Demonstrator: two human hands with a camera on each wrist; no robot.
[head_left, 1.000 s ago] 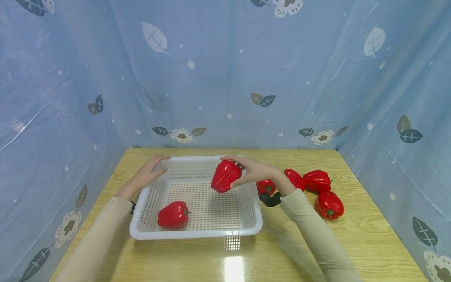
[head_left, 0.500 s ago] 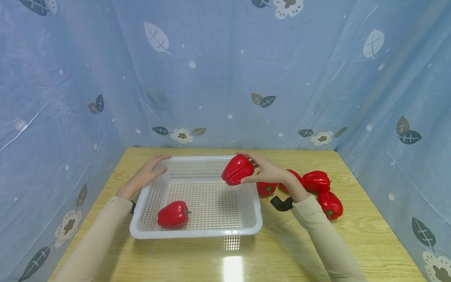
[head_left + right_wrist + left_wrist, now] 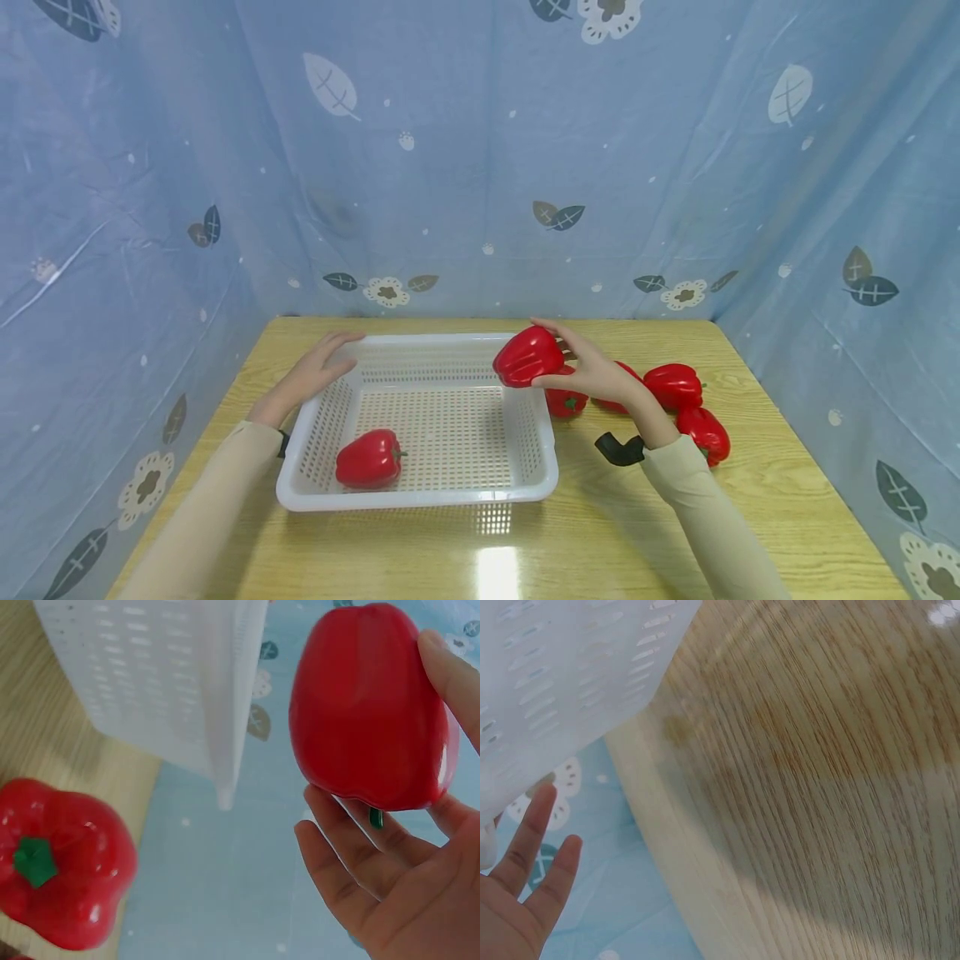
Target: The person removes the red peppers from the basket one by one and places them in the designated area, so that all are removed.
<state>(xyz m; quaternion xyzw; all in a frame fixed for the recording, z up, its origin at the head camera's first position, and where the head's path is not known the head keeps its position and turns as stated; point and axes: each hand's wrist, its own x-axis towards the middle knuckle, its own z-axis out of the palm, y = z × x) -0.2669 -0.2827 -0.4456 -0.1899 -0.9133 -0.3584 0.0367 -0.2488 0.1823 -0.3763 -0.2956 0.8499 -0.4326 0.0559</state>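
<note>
My right hand [image 3: 596, 371] holds a glossy red bell pepper [image 3: 528, 357] above the back right corner of a white perforated plastic basket [image 3: 416, 498]. In the right wrist view, thumb and fingers grip the pepper [image 3: 367, 705], whose short green stem [image 3: 376, 817] points toward the palm. My left hand [image 3: 311, 375] is at the basket's back left corner, thumb reaching over the rim. Two of its fingers [image 3: 559, 877] look straight in the left wrist view, beside the basket wall [image 3: 562, 682]. Another red bell pepper [image 3: 367, 460] lies in the basket's front left part.
Several more red bell peppers [image 3: 673, 386] lie right of the basket on the wooden table [image 3: 622, 533]; one [image 3: 566, 403] is close to its right wall, partly behind the right hand. A blue patterned curtain [image 3: 480, 167] encloses the back and sides.
My right hand has carried the bell pepper right and slightly up, from over the basket's inside toward its back right corner. The left hand and basket stay put.
</note>
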